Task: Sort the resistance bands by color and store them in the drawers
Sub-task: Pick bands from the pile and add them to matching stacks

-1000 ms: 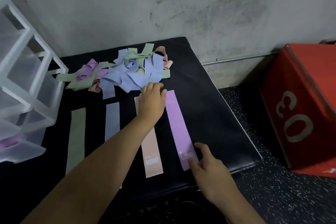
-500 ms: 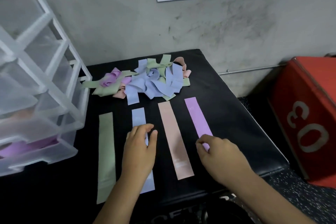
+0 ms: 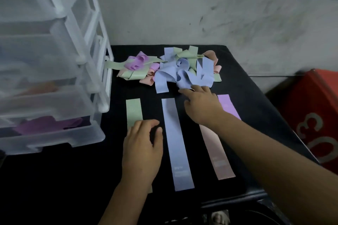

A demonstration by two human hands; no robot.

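A: Black padded bench top [image 3: 243,86] against a scuffed grey wall; a translucent white plastic drawer unit [image 3: 54,71] stands at its left edge, a red box [image 3: 314,115] off its right side.

B: Which step is in hand?

A: Sorting, it seems. Four flat bands lie in a row: a pale green strip [image 3: 133,110], a long blue strip [image 3: 175,142], a pink strip [image 3: 217,153], a lilac strip [image 3: 228,105]. The left hand [image 3: 141,150] rests loosely curled on the green strip, gripping nothing. The right hand [image 3: 202,105] reaches forward, fingers spread, holding nothing; its fingertips touch the near blue loops of the tangled pile of mixed bands [image 3: 175,67].

B: And next?

A: Probably pinching one blue loop free just ahead of the right fingertips and laying it on the blue strip, below that hand.

B: Room?

A: Open bench lies right of the right hand before the edge; the drawers are well left of the left hand, the lowest showing purple inside.
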